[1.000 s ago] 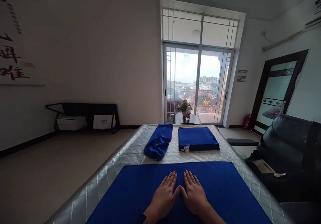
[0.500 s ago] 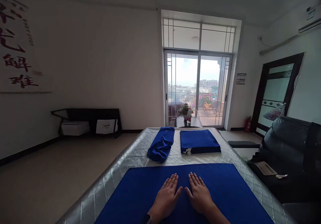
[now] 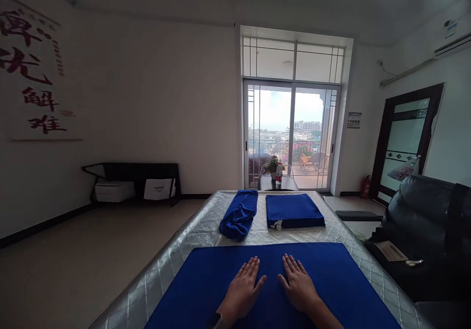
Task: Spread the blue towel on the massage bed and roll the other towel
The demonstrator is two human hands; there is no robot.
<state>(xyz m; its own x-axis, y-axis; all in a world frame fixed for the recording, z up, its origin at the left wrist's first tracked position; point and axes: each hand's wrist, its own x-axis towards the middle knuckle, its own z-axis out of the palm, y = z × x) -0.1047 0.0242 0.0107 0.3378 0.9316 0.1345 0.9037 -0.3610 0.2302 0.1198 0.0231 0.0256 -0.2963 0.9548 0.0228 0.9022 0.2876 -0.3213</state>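
A blue cloth (image 3: 206,275) is spread smooth over the near part of the table. My left hand (image 3: 244,287) lies flat on it, fingers stretched forward and thumb angled inward. To its right my right hand (image 3: 299,285) also rests flat on the cloth, fingers extended, holding nothing. A strip of blue fabric shows between the two thumbs. Beyond the spread cloth sits a stack of folded blue cloths (image 3: 294,210) with a white tag at its near corner. Left of that stack lies a crumpled blue cloth (image 3: 240,215).
The table has a silvery quilted cover (image 3: 198,228). A black leather chair (image 3: 423,216) stands close on the right with a card (image 3: 392,251) on it. Past the far edge are a bottle (image 3: 278,174) and a potted plant (image 3: 273,166). A black bench (image 3: 138,172) stands along the wall.
My right hand has slid slightly to the right over the cloth, widening the gap between my hands. My left hand stays nearly in place. The camera view has tilted up a little.
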